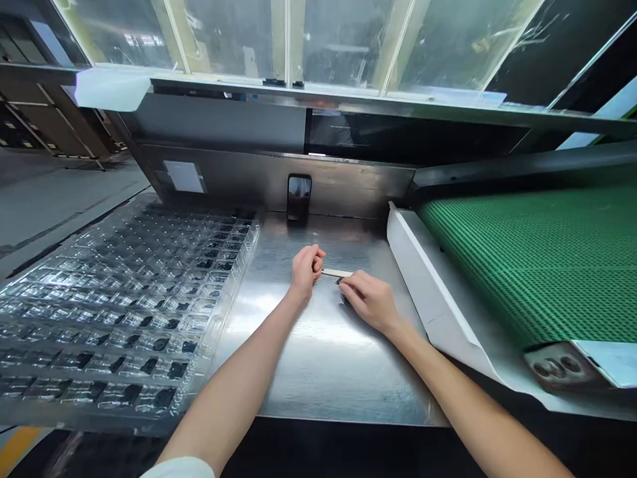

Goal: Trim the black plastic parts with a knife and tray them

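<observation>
My left hand is closed, with its fingers curled in above the metal work surface; whatever it grips is hidden. A thin pale strip stretches between my two hands, one end near the left fingers and the other by the right knuckles. I cannot tell which hand, if either, holds it. My right hand has its fingers pinched together near the surface. A small black part shows at these fingertips, mostly covered by them.
On the left lies a clear plastic tray with many pockets, several holding small black pieces. A phone leans against the back panel. To the right, a white raised edge borders a green conveyor belt. Framed clear panels hang above.
</observation>
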A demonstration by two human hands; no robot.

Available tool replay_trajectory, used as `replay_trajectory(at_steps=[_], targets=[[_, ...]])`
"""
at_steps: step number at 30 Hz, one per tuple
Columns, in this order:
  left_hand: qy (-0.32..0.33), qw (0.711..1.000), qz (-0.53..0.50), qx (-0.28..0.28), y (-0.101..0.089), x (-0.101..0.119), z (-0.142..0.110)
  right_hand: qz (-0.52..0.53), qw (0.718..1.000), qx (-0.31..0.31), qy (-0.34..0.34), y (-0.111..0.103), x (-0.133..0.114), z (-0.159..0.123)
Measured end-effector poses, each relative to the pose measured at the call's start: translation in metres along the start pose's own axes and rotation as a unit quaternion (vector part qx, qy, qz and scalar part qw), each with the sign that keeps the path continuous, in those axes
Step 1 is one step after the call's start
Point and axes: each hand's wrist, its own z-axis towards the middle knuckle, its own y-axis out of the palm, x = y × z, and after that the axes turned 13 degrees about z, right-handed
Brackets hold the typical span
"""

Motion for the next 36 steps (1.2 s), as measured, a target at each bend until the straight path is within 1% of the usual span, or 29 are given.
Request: replay_trajectory(at_steps=[3, 5, 7, 13, 17, 20, 23, 25, 27, 29, 32, 34, 36], targets=[[0.001, 1.000, 0.010, 0.002, 0.000, -0.002, 0.001, 0.050, 0.994, 0.082, 0.056, -0.009, 0.000, 0.001], [-0.002, 1.000, 0.017, 0.001, 0.001, -0.003, 0.002, 0.058, 0.990, 0.103, 0.083, -0.013, 0.002, 0.002], [-0.004, 1.000, 0.024, -0.001, 0.002, -0.003, 0.001, 0.054, 0.989, 0.097, 0.096, -0.013, 0.006, 0.002], [0.010, 0.999, 0.047, -0.006, 0.004, -0.004, -0.001, 0.012, 0.997, 0.009, 0.082, 0.000, 0.019, -0.005], [0.014, 0.998, 0.053, -0.011, 0.004, -0.005, -0.002, 0.014, 0.996, -0.021, 0.081, 0.003, 0.021, -0.007], [0.014, 0.998, 0.054, -0.008, 0.005, -0.004, -0.003, 0.063, 0.994, -0.013, 0.094, 0.001, 0.020, -0.006], [0.014, 0.998, 0.054, -0.009, 0.005, -0.003, -0.003, 0.094, 0.990, 0.035, 0.100, -0.003, 0.020, -0.005], [0.015, 0.998, 0.054, -0.009, 0.006, -0.003, -0.004, 0.089, 0.988, 0.076, 0.104, -0.006, 0.020, -0.004], [0.015, 0.998, 0.053, -0.008, 0.005, -0.002, -0.004, 0.064, 0.988, 0.098, 0.100, -0.008, 0.022, -0.004], [0.014, 0.999, 0.050, -0.009, 0.003, -0.003, -0.005, 0.018, 0.991, 0.097, 0.087, -0.007, 0.025, -0.004], [0.010, 0.999, 0.040, -0.013, 0.004, -0.004, -0.002, -0.060, 0.994, 0.064, 0.069, -0.003, 0.033, -0.003], [0.010, 0.999, 0.031, -0.006, 0.009, -0.002, 0.000, -0.085, 0.994, 0.037, 0.062, 0.000, 0.038, 0.000], [0.005, 1.000, 0.026, 0.015, 0.016, 0.003, 0.000, -0.088, 0.994, 0.013, 0.062, -0.001, 0.039, 0.003]])
